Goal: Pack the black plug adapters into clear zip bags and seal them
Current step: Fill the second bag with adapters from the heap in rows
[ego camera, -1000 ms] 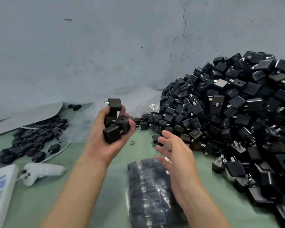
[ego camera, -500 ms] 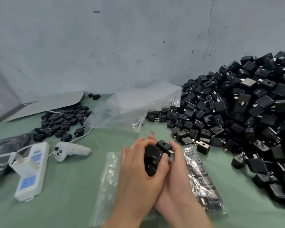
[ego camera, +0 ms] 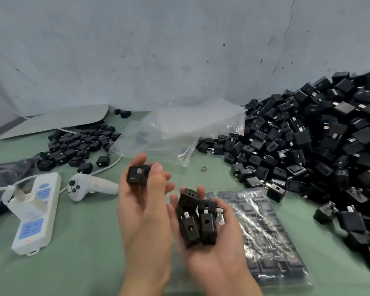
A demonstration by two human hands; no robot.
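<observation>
On the green table (ego camera: 83,263), one white power strip (ego camera: 33,212) is seen at nine o'clock of the view, with its cord cut off by the left edge. One white controller (ego camera: 90,186) lies just beside it at its three o'clock. At ten o'clock a small heap (ego camera: 77,144) of black adapters is found, too overlapped to be counted. Empty clear zip bags (ego camera: 179,129) are spread at twelve o'clock; their number cannot be told, as the layers run together. Near the centre the left hand (ego camera: 143,206) is raised with curled fingers, and a single adapter (ego camera: 138,174) is pinched between thumb and fingertips. At its four o'clock the right hand (ego camera: 212,242) is cupped palm up, and a cluster of adapters (ego camera: 195,221), about four, is held in it, somewhat blurred. One packed bag (ego camera: 263,236) lies flat beneath that hand, partly hidden by the wrist. From two to four o'clock a large heap (ego camera: 318,146) of adapters is piled against the wall, cut off by the right edge.
</observation>
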